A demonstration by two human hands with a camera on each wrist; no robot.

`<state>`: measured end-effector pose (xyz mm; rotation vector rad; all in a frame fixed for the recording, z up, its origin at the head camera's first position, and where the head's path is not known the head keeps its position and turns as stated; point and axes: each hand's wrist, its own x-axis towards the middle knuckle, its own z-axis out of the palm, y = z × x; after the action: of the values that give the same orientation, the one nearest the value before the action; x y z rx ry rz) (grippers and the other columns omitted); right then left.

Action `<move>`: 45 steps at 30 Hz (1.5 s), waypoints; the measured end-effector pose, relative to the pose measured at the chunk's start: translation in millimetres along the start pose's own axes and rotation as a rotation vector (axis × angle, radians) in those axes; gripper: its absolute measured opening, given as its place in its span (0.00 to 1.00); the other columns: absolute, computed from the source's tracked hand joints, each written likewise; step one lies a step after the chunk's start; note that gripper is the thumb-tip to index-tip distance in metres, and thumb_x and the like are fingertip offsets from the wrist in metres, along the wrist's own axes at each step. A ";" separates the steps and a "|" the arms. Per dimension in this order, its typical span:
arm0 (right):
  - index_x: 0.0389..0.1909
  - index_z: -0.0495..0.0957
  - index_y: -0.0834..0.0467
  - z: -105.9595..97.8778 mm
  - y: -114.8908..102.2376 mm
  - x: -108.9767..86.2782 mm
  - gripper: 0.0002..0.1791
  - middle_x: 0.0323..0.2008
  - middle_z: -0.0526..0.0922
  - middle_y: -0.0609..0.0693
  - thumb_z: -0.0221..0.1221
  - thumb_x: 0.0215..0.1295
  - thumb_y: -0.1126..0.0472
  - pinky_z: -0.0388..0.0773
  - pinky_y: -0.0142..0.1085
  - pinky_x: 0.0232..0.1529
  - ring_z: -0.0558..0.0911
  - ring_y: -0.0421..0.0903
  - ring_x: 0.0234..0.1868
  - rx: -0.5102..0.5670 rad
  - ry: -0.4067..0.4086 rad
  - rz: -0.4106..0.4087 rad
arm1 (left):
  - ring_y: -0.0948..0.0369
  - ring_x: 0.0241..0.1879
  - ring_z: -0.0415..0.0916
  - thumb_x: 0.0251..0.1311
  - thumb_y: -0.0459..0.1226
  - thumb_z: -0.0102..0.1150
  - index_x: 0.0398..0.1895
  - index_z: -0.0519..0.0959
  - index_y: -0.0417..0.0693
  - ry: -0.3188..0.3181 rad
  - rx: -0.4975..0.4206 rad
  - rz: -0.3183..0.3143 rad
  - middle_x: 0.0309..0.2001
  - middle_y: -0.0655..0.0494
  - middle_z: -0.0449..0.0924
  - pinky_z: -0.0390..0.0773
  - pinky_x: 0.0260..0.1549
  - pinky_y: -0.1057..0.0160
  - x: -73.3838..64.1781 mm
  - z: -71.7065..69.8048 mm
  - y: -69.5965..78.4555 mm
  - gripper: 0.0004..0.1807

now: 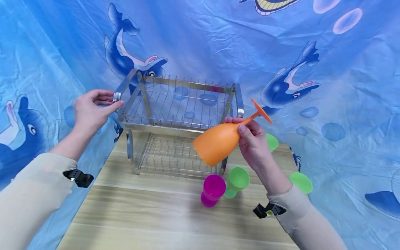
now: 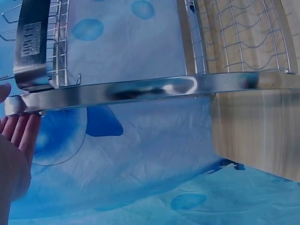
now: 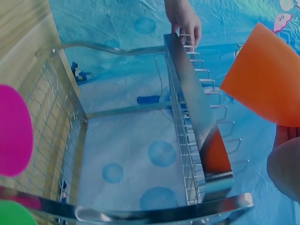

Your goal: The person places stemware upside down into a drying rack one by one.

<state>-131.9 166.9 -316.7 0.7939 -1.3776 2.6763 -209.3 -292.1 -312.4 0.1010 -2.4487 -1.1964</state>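
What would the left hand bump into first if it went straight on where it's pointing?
The rack, right away: the left hand already grips its upper left side.

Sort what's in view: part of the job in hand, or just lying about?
Job in hand:
orange stemmed plastic goblet, held by the right hand
silver two-tier metal rack, gripped by the left hand

Likely just lying about:
magenta stemmed plastic cup
three round green plastic cups
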 end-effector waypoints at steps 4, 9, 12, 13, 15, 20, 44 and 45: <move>0.50 0.90 0.59 -2.9 -12.0 10.7 0.10 0.49 0.92 0.55 0.70 0.71 0.62 0.82 0.38 0.65 0.88 0.50 0.59 -0.053 0.041 -0.010 | 0.83 0.36 0.77 0.63 0.54 0.76 0.61 0.84 0.46 0.041 0.003 0.004 0.42 0.72 0.84 0.75 0.35 0.82 0.3 3.6 -2.8 0.30; 0.48 0.90 0.62 -2.2 -34.2 34.0 0.09 0.48 0.92 0.57 0.69 0.71 0.65 0.83 0.39 0.63 0.88 0.52 0.57 -0.109 0.074 -0.023 | 0.83 0.34 0.77 0.63 0.54 0.76 0.59 0.85 0.45 0.074 0.001 0.006 0.38 0.78 0.82 0.75 0.33 0.83 -0.3 6.9 -4.4 0.29; 0.48 0.89 0.64 1.0 -47.9 52.7 0.07 0.47 0.92 0.58 0.67 0.72 0.68 0.83 0.39 0.64 0.89 0.53 0.56 -0.161 0.090 -0.032 | 0.83 0.33 0.77 0.63 0.53 0.76 0.59 0.85 0.44 0.096 -0.013 0.006 0.37 0.83 0.79 0.75 0.34 0.83 -1.8 8.6 -4.5 0.29; 0.48 0.89 0.64 2.1 -52.1 59.7 0.07 0.47 0.92 0.57 0.66 0.73 0.68 0.82 0.40 0.64 0.88 0.53 0.56 -0.195 0.090 -0.034 | 0.83 0.33 0.77 0.62 0.53 0.76 0.58 0.86 0.44 0.104 -0.020 0.007 0.36 0.84 0.78 0.75 0.34 0.83 -2.2 9.2 -4.3 0.29; 0.47 0.89 0.64 4.8 -59.3 74.9 0.07 0.46 0.91 0.57 0.64 0.74 0.69 0.82 0.40 0.65 0.88 0.54 0.57 -0.253 0.096 -0.032 | 0.83 0.33 0.77 0.62 0.52 0.77 0.58 0.86 0.44 0.119 -0.036 0.014 0.35 0.85 0.78 0.76 0.33 0.83 -2.4 10.3 -4.0 0.28; 0.46 0.90 0.65 8.7 -68.2 116.9 0.06 0.45 0.91 0.56 0.65 0.73 0.70 0.81 0.40 0.66 0.86 0.55 0.59 -0.422 0.084 -0.006 | 0.83 0.32 0.77 0.62 0.49 0.78 0.57 0.86 0.43 0.131 -0.059 0.032 0.33 0.87 0.77 0.76 0.32 0.84 -1.8 11.8 -3.0 0.26; 0.54 0.88 0.63 -21.6 -13.7 190.8 0.17 0.48 0.90 0.54 0.70 0.72 0.57 0.83 0.38 0.59 0.84 0.49 0.53 -0.966 0.096 0.239 | 0.85 0.29 0.75 0.64 0.50 0.76 0.56 0.86 0.43 0.135 0.003 0.044 0.31 0.93 0.73 0.73 0.27 0.84 -8.3 11.5 -0.8 0.25; 0.54 0.88 0.63 -22.3 -12.9 190.9 0.17 0.48 0.90 0.55 0.71 0.72 0.57 0.84 0.38 0.59 0.84 0.49 0.53 -0.974 0.099 0.248 | 0.85 0.29 0.75 0.64 0.50 0.76 0.56 0.86 0.43 0.135 0.002 0.047 0.31 0.93 0.73 0.73 0.27 0.84 -8.3 11.4 -0.6 0.25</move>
<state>-304.2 153.4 -231.5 0.3744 -2.4905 1.7040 -206.2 -282.0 -321.9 0.1198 -2.3223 -1.1294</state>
